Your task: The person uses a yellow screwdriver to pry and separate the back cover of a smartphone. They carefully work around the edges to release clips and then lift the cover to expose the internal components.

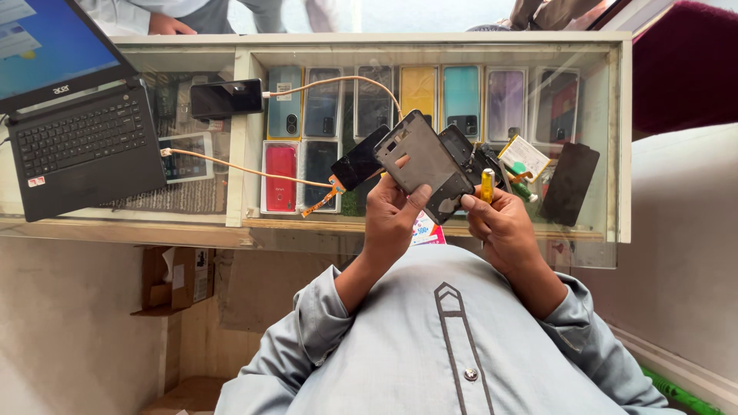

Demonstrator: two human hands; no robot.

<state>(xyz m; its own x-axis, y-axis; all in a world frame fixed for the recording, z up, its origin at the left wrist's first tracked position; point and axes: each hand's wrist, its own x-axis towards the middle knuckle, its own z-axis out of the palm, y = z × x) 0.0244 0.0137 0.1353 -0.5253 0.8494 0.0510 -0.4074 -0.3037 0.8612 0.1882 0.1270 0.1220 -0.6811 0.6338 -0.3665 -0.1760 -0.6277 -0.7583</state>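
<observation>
Sleeves of pale grey cloth run up from the bottom edge to two raised wrists. The left hand (392,219) is clamped on a flat grey phone frame (421,160), thumb pressed across its lower face, holding it tilted above the near edge of the bench (192,230). The right hand (503,227) is curled shut around a yellow-handled screwdriver (487,185), upright just beside the frame; its tip is hidden, probably behind the frame's lower corner. Behind the frame, other dark phone parts (358,160) fan out, overlapping. The bench is a glass-topped display case: its inner compartment holds two rows of boxed phones (461,96) in red, teal, yellow and lilac. On the glass lie a black phone (226,98) plugged into an orange cable (231,165), a dark slab (569,183) at the right, and an open black laptop (81,138) at the far left.
</observation>
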